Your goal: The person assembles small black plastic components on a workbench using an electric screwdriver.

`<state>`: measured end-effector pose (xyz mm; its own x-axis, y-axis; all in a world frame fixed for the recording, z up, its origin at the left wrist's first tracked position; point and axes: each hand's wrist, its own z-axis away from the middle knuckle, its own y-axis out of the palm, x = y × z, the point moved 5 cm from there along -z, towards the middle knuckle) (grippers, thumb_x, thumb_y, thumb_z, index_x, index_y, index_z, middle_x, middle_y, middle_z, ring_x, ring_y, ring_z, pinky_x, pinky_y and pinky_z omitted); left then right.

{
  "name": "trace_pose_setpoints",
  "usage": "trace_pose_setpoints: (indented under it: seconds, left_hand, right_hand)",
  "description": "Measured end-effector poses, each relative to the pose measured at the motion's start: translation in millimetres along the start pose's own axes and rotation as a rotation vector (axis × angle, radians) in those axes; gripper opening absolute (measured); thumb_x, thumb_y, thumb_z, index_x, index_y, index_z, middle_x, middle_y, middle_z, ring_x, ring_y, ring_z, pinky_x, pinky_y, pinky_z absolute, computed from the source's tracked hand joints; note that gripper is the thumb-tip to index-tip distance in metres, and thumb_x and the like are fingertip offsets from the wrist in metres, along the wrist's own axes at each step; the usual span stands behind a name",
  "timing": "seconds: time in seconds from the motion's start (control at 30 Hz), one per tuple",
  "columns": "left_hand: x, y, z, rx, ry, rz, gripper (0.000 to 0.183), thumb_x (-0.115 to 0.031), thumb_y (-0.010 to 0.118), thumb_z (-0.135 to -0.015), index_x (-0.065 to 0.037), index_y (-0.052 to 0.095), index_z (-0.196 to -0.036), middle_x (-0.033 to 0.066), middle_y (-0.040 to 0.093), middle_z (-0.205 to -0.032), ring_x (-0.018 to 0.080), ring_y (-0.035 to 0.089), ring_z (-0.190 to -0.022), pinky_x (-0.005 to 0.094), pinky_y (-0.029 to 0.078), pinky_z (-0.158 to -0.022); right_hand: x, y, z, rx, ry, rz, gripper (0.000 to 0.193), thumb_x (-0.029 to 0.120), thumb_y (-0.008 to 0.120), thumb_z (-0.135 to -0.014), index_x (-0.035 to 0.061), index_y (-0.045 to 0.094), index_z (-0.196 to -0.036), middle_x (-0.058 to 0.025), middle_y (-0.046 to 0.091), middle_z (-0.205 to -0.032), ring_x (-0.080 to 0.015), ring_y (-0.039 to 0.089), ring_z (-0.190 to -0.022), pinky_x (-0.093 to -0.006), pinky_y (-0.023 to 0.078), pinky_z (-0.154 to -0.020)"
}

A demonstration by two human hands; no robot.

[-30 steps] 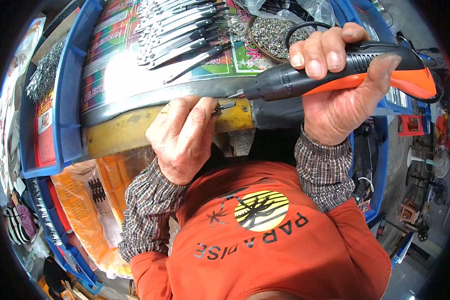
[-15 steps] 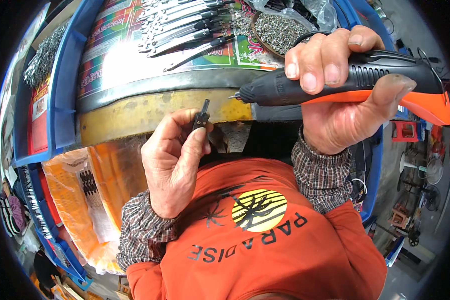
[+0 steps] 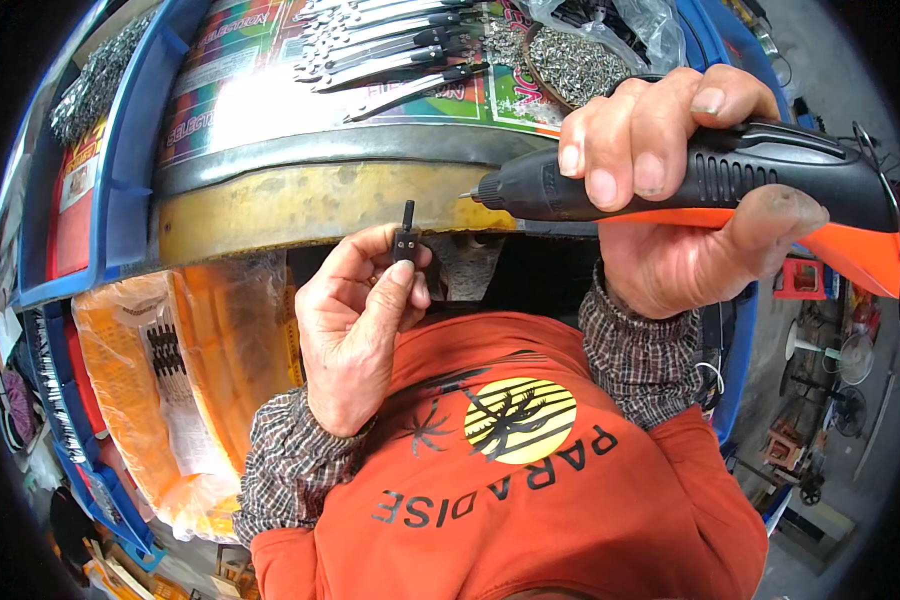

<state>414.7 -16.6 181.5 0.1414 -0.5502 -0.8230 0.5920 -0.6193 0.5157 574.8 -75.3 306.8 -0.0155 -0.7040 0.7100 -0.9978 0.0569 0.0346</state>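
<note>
- The left hand (image 3: pixel 355 325) pinches a small black part (image 3: pixel 407 240) between thumb and fingers, its thin stem upward; a pinch this narrow could let the part twist or slip if something pushes on it.
- The part is held in front of the yellow bench edge (image 3: pixel 300 205), apart from it, so a slip could drop it into the dark gap beside the left hand.
- The right hand (image 3: pixel 670 200) is wrapped around a black-and-orange power screwdriver (image 3: pixel 735 178); its bulk, reaching out to both sides of that hand, could tip the bit off line if the wrist sags.
- The bit (image 3: pixel 464 195) points leftward, near the part but not touching it; a careless swing could jab the left fingertips.
- Small silver screws (image 3: pixel 580 65) lie heaped just beyond the right hand, where a knuckle or the tool could scatter them.
- Slim metal pieces (image 3: pixel 390 50) lie in a row beyond both hands; a wide reach could disturb them.
</note>
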Motion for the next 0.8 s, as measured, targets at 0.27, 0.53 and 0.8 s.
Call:
trace_pose_setpoints:
  seconds: [0.27, 0.53, 0.8]
  left_hand:
    - [4.5, -0.5, -3.3, 0.007, -0.014, 0.047, 0.017, -0.003, 0.051, -0.09, 0.003, 0.052, -0.106, 0.0044, 0.057, -0.082, 0.0055, 0.049, -0.065, 0.0167, 0.04, -0.054]
    - [10.4, 10.2, -9.3, -0.071, -0.146, 0.283, 0.013, -0.001, 0.05, -0.089, 0.005, 0.052, -0.1, 0.0067, 0.055, -0.075, 0.0077, 0.047, -0.059, 0.0184, 0.037, -0.048]
    - [14.5, 9.5, -9.9, -0.075, -0.147, 0.332, 0.011, -0.001, 0.051, -0.089, 0.005, 0.053, -0.098, 0.0079, 0.055, -0.076, 0.0084, 0.047, -0.059, 0.0187, 0.037, -0.048]
  right_hand:
    - [-9.4, -2.8, 1.6, 0.084, 0.03, 0.0, 0.058, 0.059, 0.051, -0.084, 0.0069, 0.046, -0.11, -0.0025, 0.051, -0.076, -0.0157, 0.053, -0.065, -0.0348, 0.045, -0.066]
    - [-11.6, 2.5, -0.1, 0.118, 0.045, 0.011, 0.06, 0.06, 0.051, -0.083, 0.0073, 0.045, -0.11, -0.002, 0.051, -0.076, -0.0149, 0.052, -0.065, -0.0337, 0.044, -0.066]
    - [-12.4, 4.3, 1.5, 0.132, 0.036, 0.013, 0.059, 0.059, 0.052, -0.082, 0.0071, 0.045, -0.11, -0.0022, 0.051, -0.077, -0.0148, 0.052, -0.064, -0.0332, 0.044, -0.066]
